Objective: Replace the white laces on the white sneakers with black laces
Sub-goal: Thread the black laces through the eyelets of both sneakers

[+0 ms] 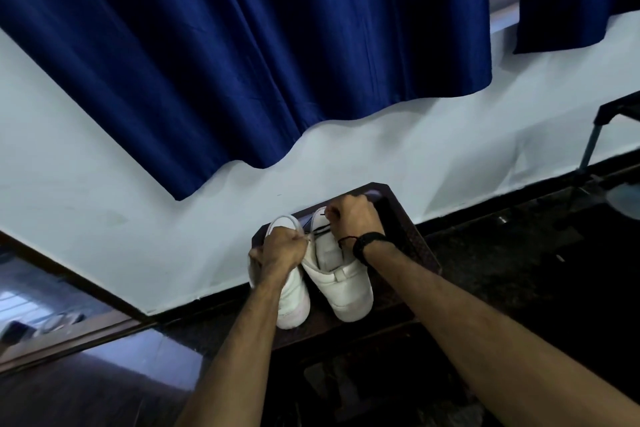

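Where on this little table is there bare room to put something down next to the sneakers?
Bare wood shows on the table along its right edge, beside the right sneaker and under the right hand. The far end is crowded: both hands work there, the left hand over the left sneaker. The near edge looks narrow.

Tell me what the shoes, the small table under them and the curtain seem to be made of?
The shoes look like smooth white leather or imitation leather: the uppers are even and matte, with no weave showing. The table appears to be dark wood or a wood-look board, faintly glossy along its rim. The curtain is cloth, deep blue with a soft sheen, hanging in long folds.
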Demonstrator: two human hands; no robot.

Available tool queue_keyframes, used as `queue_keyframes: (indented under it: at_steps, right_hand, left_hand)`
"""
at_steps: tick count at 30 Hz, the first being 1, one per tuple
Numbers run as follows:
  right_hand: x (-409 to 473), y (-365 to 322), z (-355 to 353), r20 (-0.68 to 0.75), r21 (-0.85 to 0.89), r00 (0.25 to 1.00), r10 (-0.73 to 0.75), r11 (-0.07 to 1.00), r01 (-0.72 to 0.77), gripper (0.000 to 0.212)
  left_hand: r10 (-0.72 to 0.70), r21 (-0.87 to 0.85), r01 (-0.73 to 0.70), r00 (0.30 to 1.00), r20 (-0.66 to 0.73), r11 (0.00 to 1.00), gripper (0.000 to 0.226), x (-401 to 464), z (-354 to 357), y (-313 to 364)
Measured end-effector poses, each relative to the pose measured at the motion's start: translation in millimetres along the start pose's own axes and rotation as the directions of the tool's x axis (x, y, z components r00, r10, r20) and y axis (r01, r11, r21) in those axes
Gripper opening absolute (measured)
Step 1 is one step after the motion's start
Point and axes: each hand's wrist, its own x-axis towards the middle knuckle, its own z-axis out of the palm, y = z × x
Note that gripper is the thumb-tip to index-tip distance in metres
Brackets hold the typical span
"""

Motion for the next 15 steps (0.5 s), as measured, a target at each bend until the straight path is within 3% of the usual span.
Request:
queue_keyframes:
  at_steps: [5, 7, 15]
  right_hand:
    - [-3, 10, 4, 0.019, -0.136, 0.999, -0.038, 0.99, 0.04, 0.02]
    - [-3, 10, 6, 0.033, -0.163, 0.998, -0.061, 0.984, 0.066, 0.022]
    - [-7, 1, 7, 0.092, -0.273, 0.974, -0.206, 0.936, 0.223, 0.018]
  left_hand:
    - [-0.026, -0.324, 0.032, 0.999, 0.021, 0.946, 0.028, 5, 5, -11]
    - [-0.079, -0.41, 0.086, 0.996, 0.032, 0.908, 0.02, 6, 6, -12]
    - [-0.147, -0.551, 0.15, 0.988, 0.049, 0.821, 0.004, 4, 8, -15]
